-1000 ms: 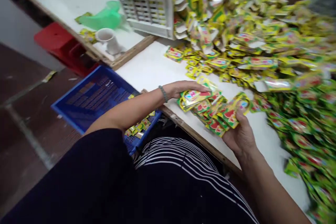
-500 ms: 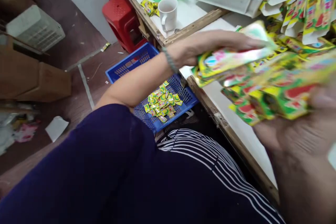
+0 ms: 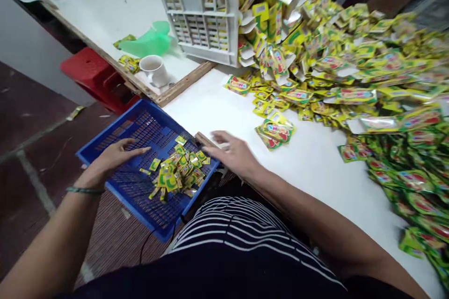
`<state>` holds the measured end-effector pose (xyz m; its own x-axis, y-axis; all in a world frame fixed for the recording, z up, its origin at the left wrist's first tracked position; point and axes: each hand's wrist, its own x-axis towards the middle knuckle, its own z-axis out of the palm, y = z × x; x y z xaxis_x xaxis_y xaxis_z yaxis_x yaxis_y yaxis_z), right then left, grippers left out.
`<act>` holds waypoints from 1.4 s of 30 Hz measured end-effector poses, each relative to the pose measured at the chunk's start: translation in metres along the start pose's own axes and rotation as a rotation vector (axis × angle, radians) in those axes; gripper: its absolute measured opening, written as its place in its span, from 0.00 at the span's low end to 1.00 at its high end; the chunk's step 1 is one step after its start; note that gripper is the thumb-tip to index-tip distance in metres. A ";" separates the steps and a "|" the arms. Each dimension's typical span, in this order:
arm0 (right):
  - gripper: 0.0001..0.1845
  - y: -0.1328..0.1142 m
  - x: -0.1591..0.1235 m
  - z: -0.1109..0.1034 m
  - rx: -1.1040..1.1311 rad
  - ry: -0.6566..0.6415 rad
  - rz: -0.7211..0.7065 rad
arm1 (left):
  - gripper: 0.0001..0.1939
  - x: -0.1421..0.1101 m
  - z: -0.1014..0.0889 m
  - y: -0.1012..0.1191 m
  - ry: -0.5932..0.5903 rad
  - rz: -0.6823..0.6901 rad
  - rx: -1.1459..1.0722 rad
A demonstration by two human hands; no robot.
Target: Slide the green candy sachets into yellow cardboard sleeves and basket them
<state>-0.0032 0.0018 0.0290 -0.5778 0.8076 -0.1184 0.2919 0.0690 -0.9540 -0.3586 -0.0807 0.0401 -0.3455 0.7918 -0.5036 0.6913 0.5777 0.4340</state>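
My left hand point(image 3: 117, 154) hovers over the left side of a blue plastic basket point(image 3: 140, 210), fingers stretched out and nothing in them. Inside the basket lies a heap of small yellow-green packs point(image 3: 178, 170). At the wooden table edge beside the basket is my right hand point(image 3: 233, 152), slightly blurred, its fingers apart and holding nothing I can see. To its right a few yellow-green packets with red melon pictures point(image 3: 275, 131) lie together on the white tabletop point(image 3: 308, 187).
A large pile of printed packs and small boxes point(image 3: 336, 65) spreads over the table's right side. A white plastic crate point(image 3: 206, 49) lies tipped, its open side towards the pile. A white mug point(image 3: 154, 71), a green plastic bag point(image 3: 149, 42) and a red stool point(image 3: 91, 72) are leftward.
Both hands have let go of the packs they held and moved left and down to the basket. The view has turned, showing more of the table and pile.
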 end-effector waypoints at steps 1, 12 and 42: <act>0.36 0.009 -0.002 -0.026 -0.166 0.157 -0.040 | 0.35 0.002 0.002 0.022 0.131 -0.023 0.052; 0.55 0.094 -0.028 -0.134 -0.801 0.344 0.259 | 0.24 0.016 0.114 0.228 -0.236 0.543 -0.283; 0.12 0.035 -0.057 -0.106 -0.291 1.003 -0.413 | 0.39 0.007 0.197 0.304 -0.625 0.273 -1.291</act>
<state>0.1206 0.0201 0.0313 0.1651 0.7884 0.5926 0.4623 0.4688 -0.7526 -0.0260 0.0613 0.0219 0.2598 0.8846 -0.3873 -0.4656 0.4661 0.7523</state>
